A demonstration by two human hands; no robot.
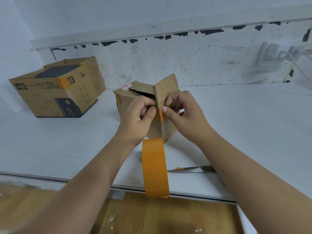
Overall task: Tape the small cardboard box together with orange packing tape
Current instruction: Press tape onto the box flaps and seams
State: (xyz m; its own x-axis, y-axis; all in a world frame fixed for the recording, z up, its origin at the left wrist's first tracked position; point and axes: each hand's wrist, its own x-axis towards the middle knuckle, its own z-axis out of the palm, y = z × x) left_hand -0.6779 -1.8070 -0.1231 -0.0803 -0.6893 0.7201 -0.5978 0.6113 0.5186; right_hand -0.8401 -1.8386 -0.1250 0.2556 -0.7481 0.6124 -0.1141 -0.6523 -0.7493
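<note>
Small brown cardboard box [133, 98] stands just beyond us; our left hand [141, 114] and right hand [183, 112] pinch orange tape strip [160, 115] running vertically down its near corner.

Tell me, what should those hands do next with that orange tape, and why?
Probably press the tape strip flat down the small box's corner. Both the left hand and right hand pinch there, one top flap stands up, and the tape roll hangs below, uncut.

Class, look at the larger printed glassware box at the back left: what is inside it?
Through the open top of the glassware box only a dark flat surface shows. Whatever lies below that is covered by it and by the box walls, so the contents cannot be told.
</note>
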